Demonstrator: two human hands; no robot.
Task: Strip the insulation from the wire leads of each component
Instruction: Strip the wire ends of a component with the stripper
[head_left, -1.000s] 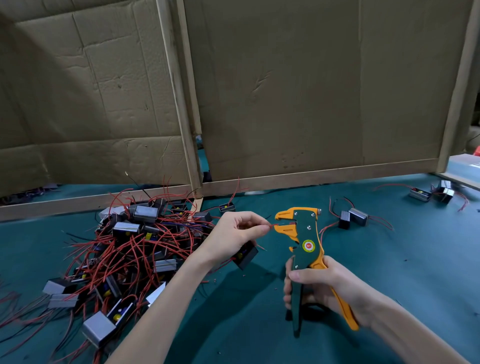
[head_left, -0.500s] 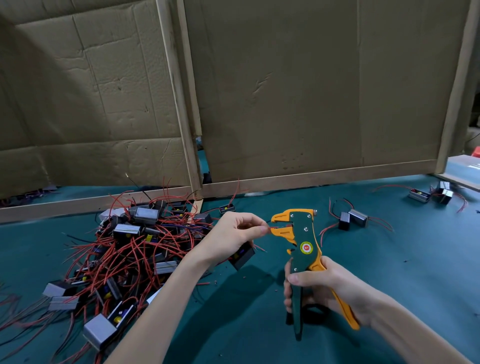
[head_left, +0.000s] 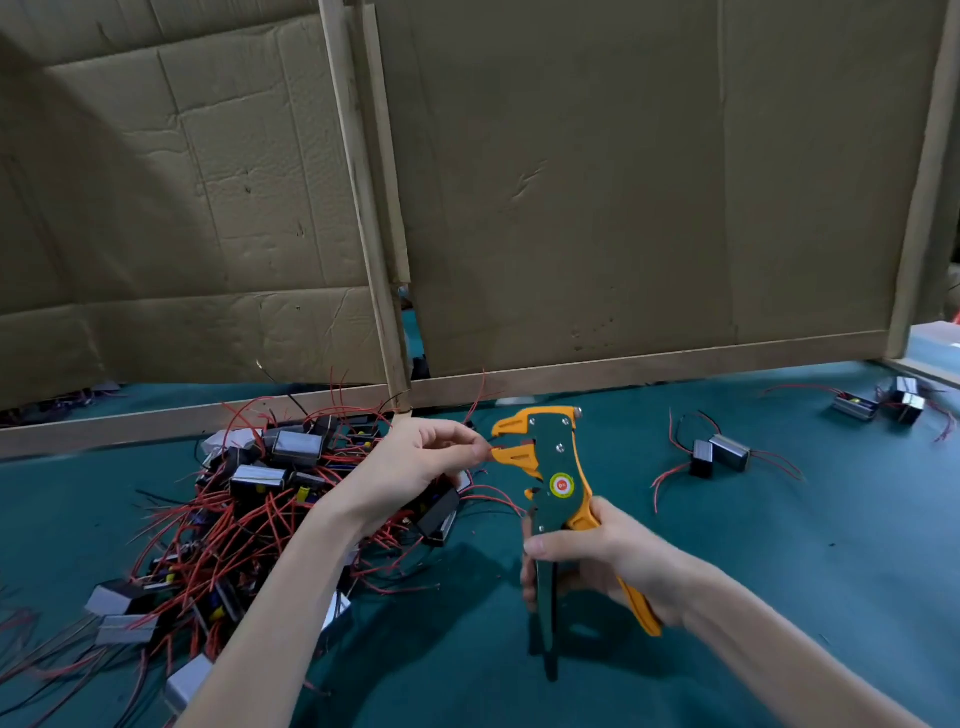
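Note:
My left hand (head_left: 421, 462) pinches a red wire lead and holds its tip in the orange jaws of a green and orange wire stripper (head_left: 556, 499). The lead's black box component (head_left: 441, 514) hangs below that hand. My right hand (head_left: 608, 561) grips the stripper's handles and holds the tool upright above the green table (head_left: 779, 597). A large heap of grey and black components with tangled red leads (head_left: 234, 509) lies at the left.
Two components with red leads (head_left: 719, 452) lie to the right of the stripper, and several more (head_left: 878, 402) sit at the far right. Cardboard panels in wooden frames (head_left: 623, 208) wall off the back of the table.
The stripper and both hands have shifted slightly left and down. The lead's tip now sits in the jaws, which stand a little wider apart.

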